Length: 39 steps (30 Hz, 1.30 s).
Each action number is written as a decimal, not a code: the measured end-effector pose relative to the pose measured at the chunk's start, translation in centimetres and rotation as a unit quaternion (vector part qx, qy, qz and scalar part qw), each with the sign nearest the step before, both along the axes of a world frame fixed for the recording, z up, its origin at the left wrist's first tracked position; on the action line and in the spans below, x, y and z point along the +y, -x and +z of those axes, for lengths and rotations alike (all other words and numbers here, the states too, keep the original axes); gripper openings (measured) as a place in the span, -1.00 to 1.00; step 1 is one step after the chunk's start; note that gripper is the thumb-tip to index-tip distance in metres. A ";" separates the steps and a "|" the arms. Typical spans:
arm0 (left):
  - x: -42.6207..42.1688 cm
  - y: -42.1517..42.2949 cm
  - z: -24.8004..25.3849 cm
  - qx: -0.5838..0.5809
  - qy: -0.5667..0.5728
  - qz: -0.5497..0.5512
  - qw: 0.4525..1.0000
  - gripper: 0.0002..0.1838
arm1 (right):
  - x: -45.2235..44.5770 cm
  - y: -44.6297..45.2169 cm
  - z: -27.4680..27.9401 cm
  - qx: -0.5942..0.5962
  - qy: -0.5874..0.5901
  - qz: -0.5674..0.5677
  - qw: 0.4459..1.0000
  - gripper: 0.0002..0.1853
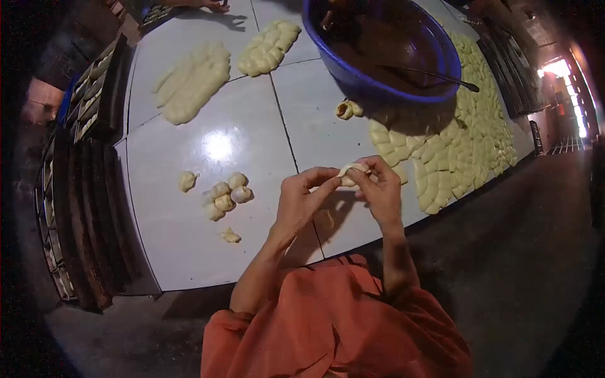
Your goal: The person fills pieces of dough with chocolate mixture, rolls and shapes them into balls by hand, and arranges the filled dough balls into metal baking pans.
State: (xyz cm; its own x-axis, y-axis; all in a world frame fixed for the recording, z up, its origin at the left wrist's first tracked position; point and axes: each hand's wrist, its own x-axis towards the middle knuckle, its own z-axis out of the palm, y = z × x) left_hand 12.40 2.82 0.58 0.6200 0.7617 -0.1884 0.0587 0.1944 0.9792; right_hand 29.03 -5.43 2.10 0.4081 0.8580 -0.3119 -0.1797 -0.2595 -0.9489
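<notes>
Between the fingertips of both hands is a small piece of pale dough (350, 174), held just above the tiled table. My left hand (307, 194) pinches its left edge, and my right hand (380, 188) grips it from the right. What lies inside the dough is hidden by my fingers. To the left sits a cluster of small dough balls (222, 196), with one dough ball (187, 181) apart from them and a small dough scrap (230, 235) nearer to me. Beyond my hands lies a dough piece with a brown filling (348, 109).
A blue basin (353, 85) with brown contents and a long-handled utensil (435, 76) stands at the back right. Many flattened dough pieces (454, 157) cover the right side. Two dough slabs (195, 82) (270, 48) lie farther back. Stacked wooden trays (94, 214) line the left edge. Another person's hand (217, 5) shows at the top.
</notes>
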 end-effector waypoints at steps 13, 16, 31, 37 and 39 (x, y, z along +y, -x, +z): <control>0.7 -10.7 0.5 -0.243 -0.299 0.108 0.916 0.12 | 3.3 -1.3 5.1 0.279 -0.209 -0.042 0.936 -0.81; 0.6 -11.7 -0.9 -0.242 -0.243 0.082 0.936 0.14 | 5.8 -4.6 5.5 0.122 -0.190 0.028 0.974 -0.81; 1.0 -1.8 -3.0 0.079 0.029 0.028 0.996 -0.51 | 21.6 -19.7 1.2 -0.473 0.106 0.469 0.739 -0.62; 1.5 -2.2 -1.5 0.020 0.069 0.026 0.997 -0.50 | 19.6 -17.7 5.2 -0.166 0.036 0.292 0.941 -0.80; 2.5 -3.0 0.3 -0.002 0.074 -0.002 0.997 -0.48 | 18.2 -15.9 6.7 0.078 -0.053 0.161 0.982 -0.87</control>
